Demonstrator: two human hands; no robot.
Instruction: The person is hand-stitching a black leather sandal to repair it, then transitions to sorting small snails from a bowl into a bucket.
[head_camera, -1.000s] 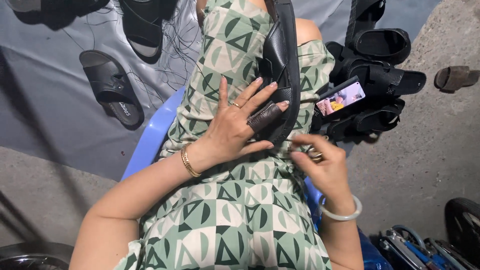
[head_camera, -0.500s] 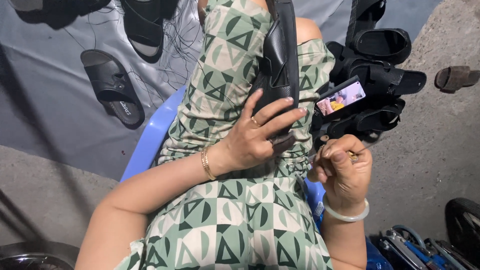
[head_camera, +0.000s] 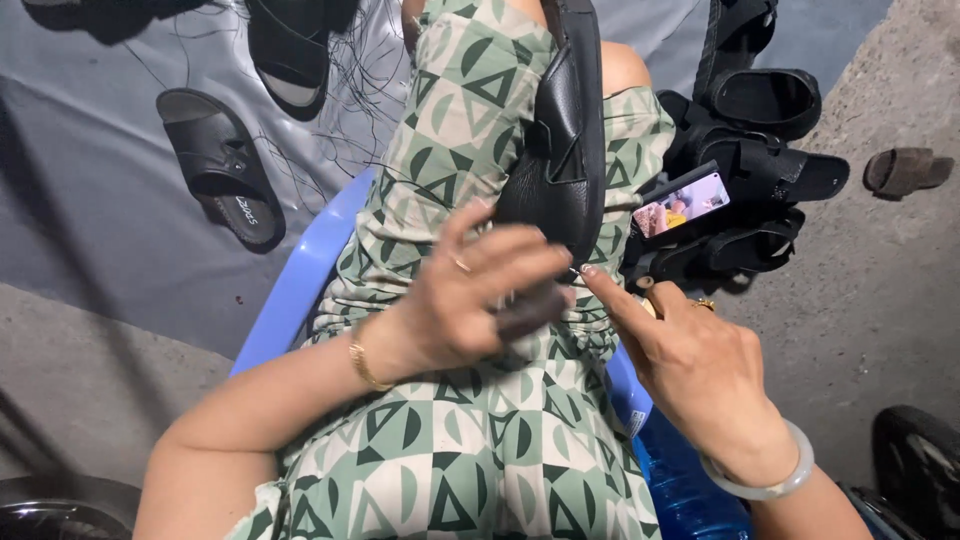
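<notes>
A black leather sandal (head_camera: 562, 150) lies lengthwise on my lap, over a green patterned dress. My left hand (head_camera: 480, 295), with a gold bracelet and a ring, wraps around the sandal's near end. My right hand (head_camera: 690, 365), wearing a pale bangle, comes in from the right. Its forefinger and thumb pinch a thin needle-like tool (head_camera: 645, 292) with a brownish handle. The tool's tip touches the sandal's edge beside my left fingers. What the tip does there is too small to tell.
I sit on a blue plastic stool (head_camera: 300, 285). A phone (head_camera: 682, 203) with a lit screen rests on a pile of black sandals (head_camera: 765, 150) to the right. More sandals (head_camera: 215, 165) lie on a grey sheet at left. A blue bottle (head_camera: 680, 485) stands by my right knee.
My left hand has slid right and closed around the sandal's near end. My right hand has risen from a fist on my lap to the sandal's edge.
</notes>
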